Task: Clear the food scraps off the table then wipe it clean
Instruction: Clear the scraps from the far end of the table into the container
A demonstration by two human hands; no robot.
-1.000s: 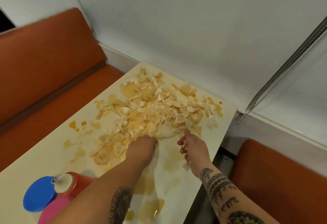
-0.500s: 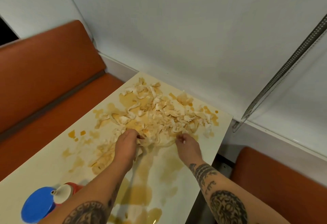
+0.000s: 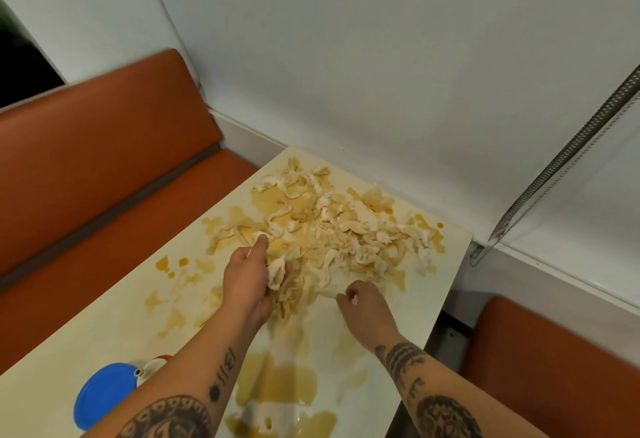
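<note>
Scraps [image 3: 332,230] beyond the fingers look limp, wet, slippery; left hand [image 3: 251,276] clutches a clump, right hand [image 3: 365,304] pinches a bit; best scooped from underneath.

Hands [image 3: 247,278] amid food scraps [image 3: 339,230] on table [image 3: 86,320]

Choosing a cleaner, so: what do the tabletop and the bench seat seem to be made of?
Tabletop: probably cream laminate, smooth and glossy; the brown liquid pools on it and glints. Bench seat: likely orange-brown vinyl or leatherette over padding; even sheen, rounded edges, a seam between back and cushion.
</note>
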